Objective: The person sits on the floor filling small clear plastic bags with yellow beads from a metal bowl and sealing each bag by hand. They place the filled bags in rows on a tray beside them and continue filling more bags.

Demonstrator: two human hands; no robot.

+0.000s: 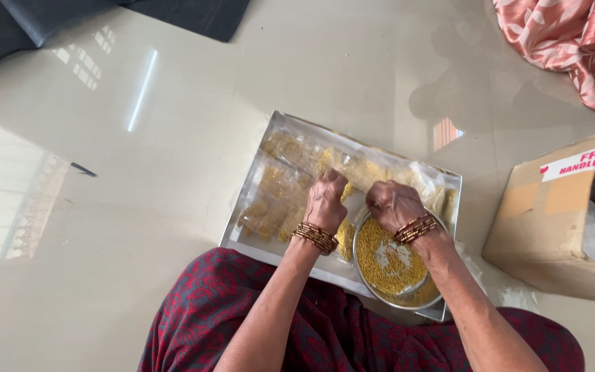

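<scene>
A rectangular metal tray (263, 148) lies on the floor in front of my knees, filled with clear plastic packets of small golden beads (280, 186). A round steel plate (363, 238) with loose golden beads rests on the tray's right part. My left hand (326, 203) and my right hand (392, 204) are both closed, side by side above the packets, pinching a clear packet (356, 200) between them. Both wrists wear bangles.
A cardboard box (552, 220) with plastic inside stands to the right. A pink patterned cloth (573, 38) lies at the top right, a dark mat (194, 15) at the top left. Glossy tiled floor (139, 207) surrounds the tray.
</scene>
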